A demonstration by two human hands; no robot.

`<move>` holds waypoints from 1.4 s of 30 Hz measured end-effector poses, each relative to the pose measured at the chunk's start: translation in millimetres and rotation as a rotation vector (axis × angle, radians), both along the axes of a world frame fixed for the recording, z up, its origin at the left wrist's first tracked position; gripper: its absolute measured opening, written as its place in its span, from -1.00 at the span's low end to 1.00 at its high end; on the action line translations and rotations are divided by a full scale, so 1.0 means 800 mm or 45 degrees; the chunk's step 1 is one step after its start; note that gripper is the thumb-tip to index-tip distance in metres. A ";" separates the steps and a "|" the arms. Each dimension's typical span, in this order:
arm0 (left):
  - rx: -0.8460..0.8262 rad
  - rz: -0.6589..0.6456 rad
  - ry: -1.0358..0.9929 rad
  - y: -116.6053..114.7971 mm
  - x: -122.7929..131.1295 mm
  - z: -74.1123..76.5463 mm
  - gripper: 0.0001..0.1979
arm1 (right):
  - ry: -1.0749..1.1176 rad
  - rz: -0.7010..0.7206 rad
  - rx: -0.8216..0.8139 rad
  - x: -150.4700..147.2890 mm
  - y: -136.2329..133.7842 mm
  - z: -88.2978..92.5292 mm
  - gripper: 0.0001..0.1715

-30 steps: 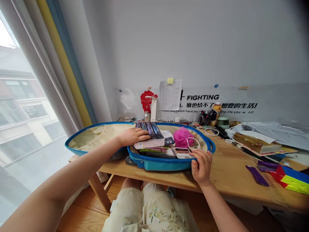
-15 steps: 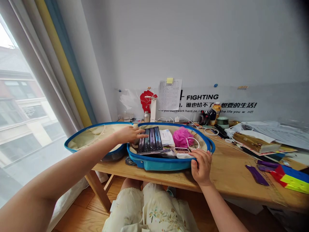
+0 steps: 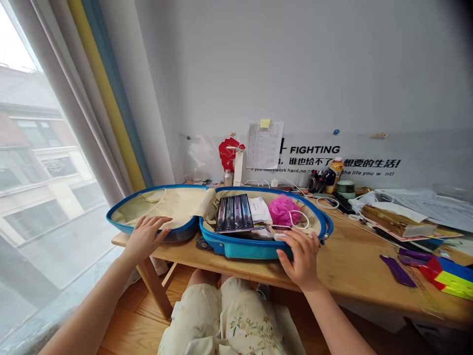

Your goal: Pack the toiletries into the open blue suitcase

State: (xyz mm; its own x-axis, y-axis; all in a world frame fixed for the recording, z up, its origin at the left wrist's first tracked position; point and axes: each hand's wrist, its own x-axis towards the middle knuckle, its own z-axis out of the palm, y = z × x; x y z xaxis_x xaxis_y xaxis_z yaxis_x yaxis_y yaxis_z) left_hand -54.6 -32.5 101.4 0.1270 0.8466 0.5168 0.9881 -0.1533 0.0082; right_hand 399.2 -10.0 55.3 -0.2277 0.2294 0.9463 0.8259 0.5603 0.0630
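Observation:
A small blue suitcase (image 3: 244, 252) lies unfolded on the wooden desk, its beige-lined lid half (image 3: 181, 204) to the left. In the right half a pack of toothbrushes (image 3: 234, 214) rests beside a white packet (image 3: 259, 211). A pink bath puff (image 3: 284, 209) with a white cord loop sits to the right, and a small box (image 3: 278, 230) lies near the front rim. My left hand (image 3: 147, 238) is open, fingers spread at the lid half's front rim. Fingers apart, my right hand (image 3: 301, 252) rests over the right half's front rim, close to the small box.
On the desk's right lie papers (image 3: 432, 204), a brown pouch (image 3: 399, 220), purple pieces (image 3: 398, 271) and a coloured block toy (image 3: 449, 276). A yellow-orange bottle (image 3: 334, 173) and a green jar (image 3: 346, 189) stand at the back. A curtain (image 3: 88, 88) hangs left.
My left hand has left the toothbrush pack and moved left and toward me, to the lid half's front rim. My right hand has slid slightly left along the rim.

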 end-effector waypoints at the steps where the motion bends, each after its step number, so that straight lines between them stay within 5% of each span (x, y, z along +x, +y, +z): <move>1: 0.014 0.003 -0.027 -0.004 -0.001 -0.008 -0.53 | -0.029 0.024 -0.021 -0.009 -0.004 0.004 -0.77; 6: 0.131 -0.012 -0.161 -0.010 0.011 -0.030 -0.61 | -0.111 0.040 -0.087 -0.034 -0.014 0.024 -0.82; 13: 0.243 -0.020 -0.212 -0.008 0.031 -0.038 -0.67 | -0.182 -0.032 -0.117 -0.019 -0.017 0.032 -0.75; 35: 0.232 -0.181 -0.265 -0.005 0.193 -0.045 -0.72 | -0.287 -0.245 -0.032 0.141 -0.046 0.034 -0.61; 42: 0.237 -0.265 -0.214 -0.003 0.210 -0.047 -0.71 | -0.181 -0.204 -0.175 0.155 -0.062 0.050 -0.57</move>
State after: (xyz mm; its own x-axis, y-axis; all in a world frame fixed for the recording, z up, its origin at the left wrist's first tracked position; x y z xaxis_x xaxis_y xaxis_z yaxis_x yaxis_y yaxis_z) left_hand 113.5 -34.7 64.0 0.1875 0.7002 0.6889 0.9227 -0.3661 0.1210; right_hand 523.2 -59.3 95.4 -0.3063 0.3978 0.8648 0.8933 0.4340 0.1167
